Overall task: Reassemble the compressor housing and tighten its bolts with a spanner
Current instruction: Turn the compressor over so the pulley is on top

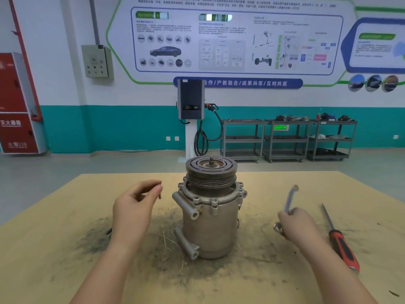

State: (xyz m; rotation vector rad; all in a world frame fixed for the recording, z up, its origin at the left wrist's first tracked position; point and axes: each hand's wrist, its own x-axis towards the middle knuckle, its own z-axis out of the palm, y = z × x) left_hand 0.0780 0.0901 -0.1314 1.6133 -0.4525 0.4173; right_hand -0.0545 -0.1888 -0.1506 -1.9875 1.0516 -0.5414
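The grey metal compressor [211,224] stands upright in the middle of the wooden table [65,249], its grooved pulley [211,172] on top and its flanged housing rim showing several bolt holes. My left hand [133,211] hovers left of the housing and pinches a small dark bolt [159,195] between thumb and fingertips. My right hand [295,224] is right of the compressor and grips a silver spanner [289,199], whose ring end points up and away; its other end sticks out below my fist.
A screwdriver with a red and black handle [341,246] lies on the table at the right. A small dark part [109,231] lies left of my left wrist. Dark grime and straw bits surround the compressor. Carts and a charging post stand by the far wall.
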